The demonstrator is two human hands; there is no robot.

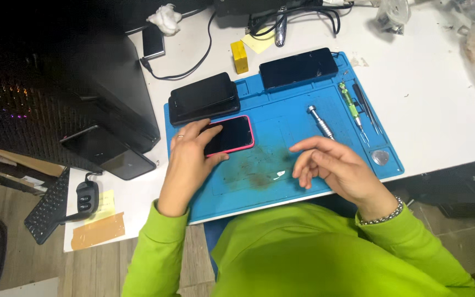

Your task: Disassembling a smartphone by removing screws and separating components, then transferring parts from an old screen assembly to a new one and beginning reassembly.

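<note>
Black machine: a dark printer-like box [111,99] stands at the far left of the white counter [441,110], a keyboard [48,209] hanging below its edge.
Left hand: the left hand [185,159] lies on the blue work mat [281,159], fingers curled around the left end of the pink-cased phone [229,136], thumb on its near edge; it grips the phone and pins it flat.
Pink-cased phone: screen up and dark, on the mat's left part, just in front of a stack of black phones [203,98].
Yellow block: a small yellow block [239,56] stands beyond the mat, near another black phone [298,67] at the mat's far edge.
Step in hand: judging by the grip, the phone is being steadied while the other hand goes for a tool.
Right hand: the right hand [331,165] hovers over the mat, fingers loosely bent, holding nothing.
Tools: a metal screwdriver [320,122] lies just beyond the right hand's fingertips; a green-handled driver [350,104] and tweezers [366,107] lie further right.
Next move: picking a tool would call for a short forward reach while the phone stays pinned.
</note>
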